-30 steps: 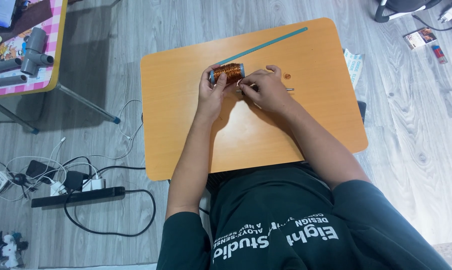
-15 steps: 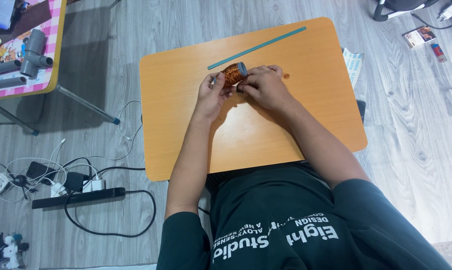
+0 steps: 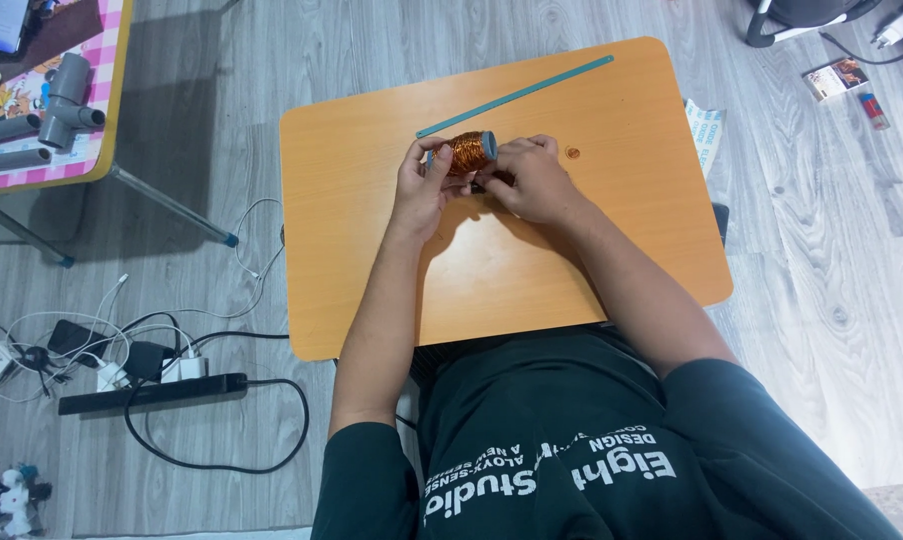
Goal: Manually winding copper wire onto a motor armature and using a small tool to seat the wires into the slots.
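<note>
Head cam: my left hand (image 3: 422,185) gripping copper wire spool (image 3: 469,152) at its end, right hand (image 3: 528,180) pinching spool's other side, spool held just above orange table (image 3: 372,250), teal ruler (image 3: 517,96) lying nr behind it.

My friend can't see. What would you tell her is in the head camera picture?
A person's left hand and right hand hold a small spool of shiny copper-coloured wire above an orange wooden lap table. A long thin teal ruler lies on the table behind it, over a grey wooden floor.
</note>
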